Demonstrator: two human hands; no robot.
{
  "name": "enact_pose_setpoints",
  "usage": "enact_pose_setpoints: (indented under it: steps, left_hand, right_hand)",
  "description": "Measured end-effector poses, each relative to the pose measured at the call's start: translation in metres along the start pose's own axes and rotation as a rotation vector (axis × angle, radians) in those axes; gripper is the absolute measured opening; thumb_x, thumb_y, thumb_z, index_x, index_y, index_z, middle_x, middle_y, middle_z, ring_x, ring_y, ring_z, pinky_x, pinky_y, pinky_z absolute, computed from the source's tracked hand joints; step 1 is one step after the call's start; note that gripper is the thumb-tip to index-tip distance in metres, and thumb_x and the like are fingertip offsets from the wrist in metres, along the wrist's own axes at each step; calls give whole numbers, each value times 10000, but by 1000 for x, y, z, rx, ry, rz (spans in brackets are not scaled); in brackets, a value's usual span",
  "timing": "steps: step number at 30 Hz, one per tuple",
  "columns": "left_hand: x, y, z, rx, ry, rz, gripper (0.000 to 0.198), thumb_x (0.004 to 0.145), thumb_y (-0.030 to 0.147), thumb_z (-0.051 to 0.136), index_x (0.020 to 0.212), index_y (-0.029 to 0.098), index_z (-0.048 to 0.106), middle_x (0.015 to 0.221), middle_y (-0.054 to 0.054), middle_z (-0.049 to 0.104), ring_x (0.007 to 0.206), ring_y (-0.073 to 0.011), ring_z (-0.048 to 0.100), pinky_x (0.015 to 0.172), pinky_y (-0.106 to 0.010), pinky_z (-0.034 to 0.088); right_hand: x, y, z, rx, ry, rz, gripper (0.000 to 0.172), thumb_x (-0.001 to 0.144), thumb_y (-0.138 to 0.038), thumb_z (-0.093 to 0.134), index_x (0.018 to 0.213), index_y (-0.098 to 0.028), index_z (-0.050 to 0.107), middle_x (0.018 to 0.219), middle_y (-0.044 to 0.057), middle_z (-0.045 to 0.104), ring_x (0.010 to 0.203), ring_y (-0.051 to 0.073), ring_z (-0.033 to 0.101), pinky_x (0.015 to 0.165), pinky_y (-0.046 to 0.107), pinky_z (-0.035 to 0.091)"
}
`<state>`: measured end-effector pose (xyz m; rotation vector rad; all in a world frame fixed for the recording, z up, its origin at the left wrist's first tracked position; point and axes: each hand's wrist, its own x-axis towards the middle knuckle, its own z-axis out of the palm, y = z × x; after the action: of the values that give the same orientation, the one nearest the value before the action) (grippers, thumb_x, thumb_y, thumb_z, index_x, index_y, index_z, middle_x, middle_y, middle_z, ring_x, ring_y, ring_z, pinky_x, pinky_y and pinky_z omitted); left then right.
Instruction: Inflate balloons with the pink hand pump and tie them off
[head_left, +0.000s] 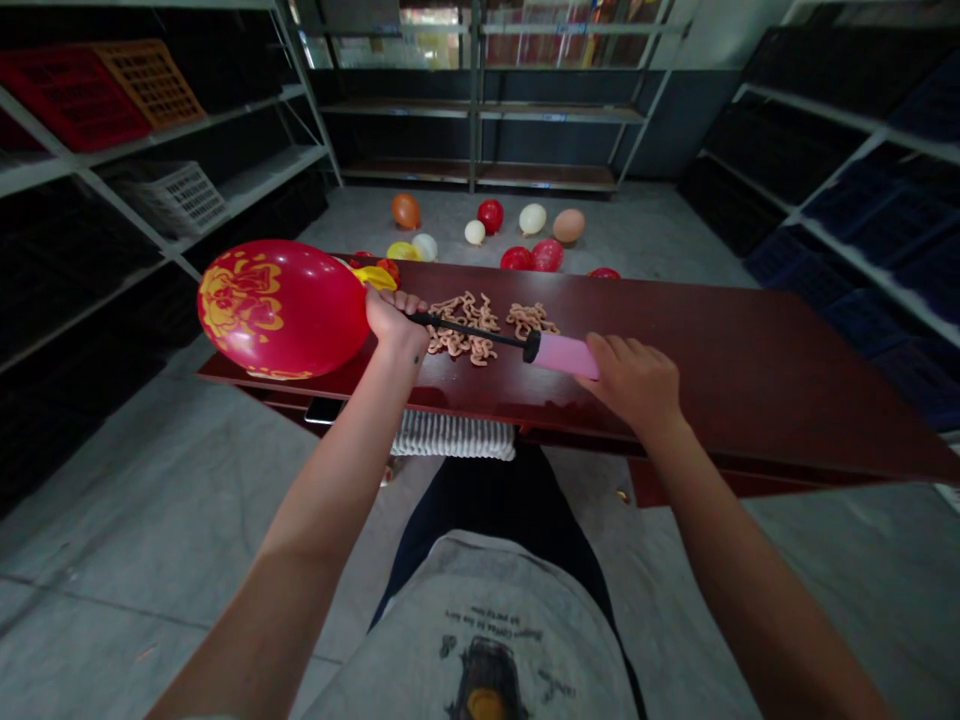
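Note:
A large inflated red balloon (322, 310) with a yellow printed pattern is at the left, its neck end at my left hand (397, 322). My left hand is closed around the near end of a hand balloon pump, where the balloon's neck meets it; the neck itself is hidden by the fingers. The pump's black rod (476, 329) is drawn out across the table. My right hand (636, 380) grips the pump's pink barrel (566, 354). Beneath the rod lie two piles of beige, squiggly pieces, a larger pile (459, 335) and a smaller pile (531, 319).
Uninflated yellow and red balloons (379, 275) lie at the far left of the dark red table (720, 350). Several inflated balloons (532, 218) rest on the floor beyond. A striped grey cloth (454, 436) sits under the near edge. Shelves (559, 112) stand behind and on both sides.

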<state>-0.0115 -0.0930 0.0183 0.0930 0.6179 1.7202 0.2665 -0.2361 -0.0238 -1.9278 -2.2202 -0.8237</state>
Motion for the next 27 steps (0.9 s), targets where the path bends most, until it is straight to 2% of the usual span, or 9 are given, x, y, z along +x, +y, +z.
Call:
enact_pose_setpoints:
  steps: [4,9,15,18,22,24,27]
  left_hand:
    - [-9,-3,16,-16,-26,49,436,1043,324,325,639,205,216,449,80,208,333,-67,220,415,-224,262]
    - [-24,-6,42,-10,-86,103,461,1050,357,332,631,210,209,462,67,222,341,-82,252,427,-241,290]
    - [-52,-22,54,-38,-164,63,472,1050,347,344,615,207,222,453,71,206,345,-79,247,419,-237,288]
    - [-71,-29,53,14,-179,70,485,1053,350,340,607,203,216,447,66,204,347,-77,251,413,-237,284]
    - [-86,-25,53,65,-241,133,531,1048,412,388,591,201,216,448,59,195,344,-80,230,404,-255,255]
    - [-83,-21,54,72,-262,135,531,1050,398,396,587,201,226,453,57,191,348,-84,220,408,-262,237]
    - [-66,-20,53,99,-217,78,514,1064,393,356,600,204,244,468,56,186,366,-93,220,437,-272,235]
  right_hand:
    - [6,4,-18,27,-13,103,444,902,-487,513,1202,-166,578,984,118,680,843,255,594,650,321,293]
    - [17,5,-37,55,0,173,442,844,-476,591,1164,-171,575,1013,123,687,836,261,610,643,317,324]
    - [35,-18,-59,118,5,172,410,833,-483,593,1101,-172,589,977,122,700,809,264,628,628,316,342]
    - [43,-40,-61,195,13,176,437,829,-497,593,1112,-165,589,980,129,707,819,278,643,641,325,371]
    - [45,-62,-50,322,34,188,503,818,-528,590,1165,-164,584,1022,135,721,860,296,659,652,331,406]
    - [45,-68,-46,354,41,202,515,824,-520,586,1198,-166,578,1048,138,723,882,303,666,656,332,417]
    - [46,-71,-46,368,25,201,502,854,-496,562,1233,-168,569,1101,152,716,913,306,675,671,334,431]
